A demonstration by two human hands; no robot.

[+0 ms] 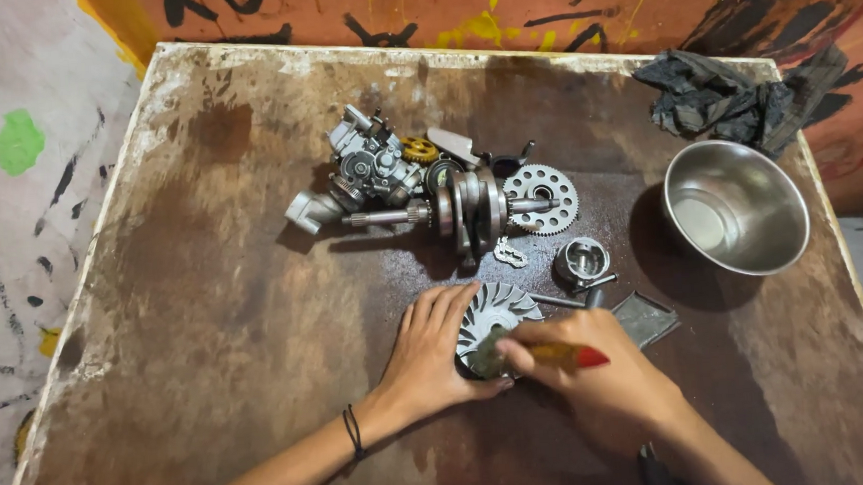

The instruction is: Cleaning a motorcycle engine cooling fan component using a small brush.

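Brushing a finned metal disc on a stained wooden table

The worn table (206,316) bears a steel bowl (736,206), a crankshaft (469,210) and a sprocket (541,198). At its near middle, the left hand (434,357) lies with fingers spread on the finned disc (496,320); the right hand (599,377) pinches a red-tipped brush (558,357) over it. Pressed too hard, the disc may slide into the small piston (580,260) just beyond, or the fins may nick fingertips.
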